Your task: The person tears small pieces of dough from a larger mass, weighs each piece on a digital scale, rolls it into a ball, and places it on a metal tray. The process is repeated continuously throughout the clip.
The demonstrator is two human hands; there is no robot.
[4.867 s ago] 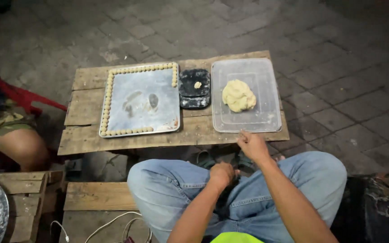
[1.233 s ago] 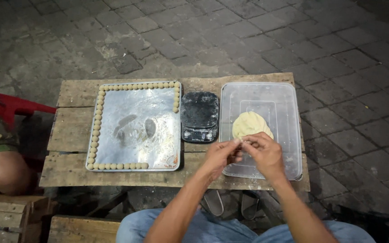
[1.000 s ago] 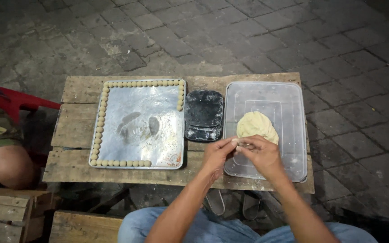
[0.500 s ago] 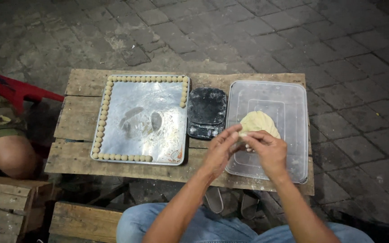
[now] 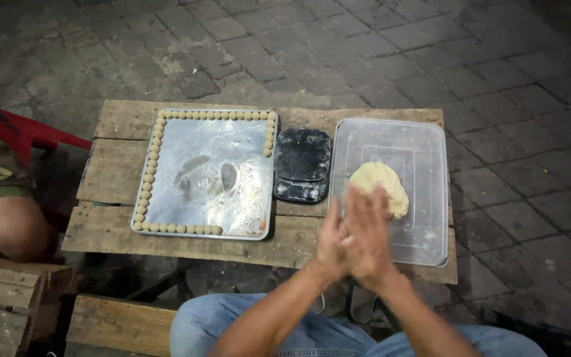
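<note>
The left hand (image 5: 334, 241) and right hand (image 5: 369, 237) are pressed flat together, palm to palm, over the near edge of a clear rectangular plastic container (image 5: 424, 142); whether anything is clasped between them cannot be told. A pale yellow lump of dough (image 5: 386, 185) is seen inside that container, just beyond the fingertips. A black digital kitchen scale (image 5: 302, 164) is set between the container and a rectangular metal tray (image 5: 219, 192) edged with small dough balls (image 5: 150, 175), all on a weathered wooden plank table (image 5: 110, 178).
</note>
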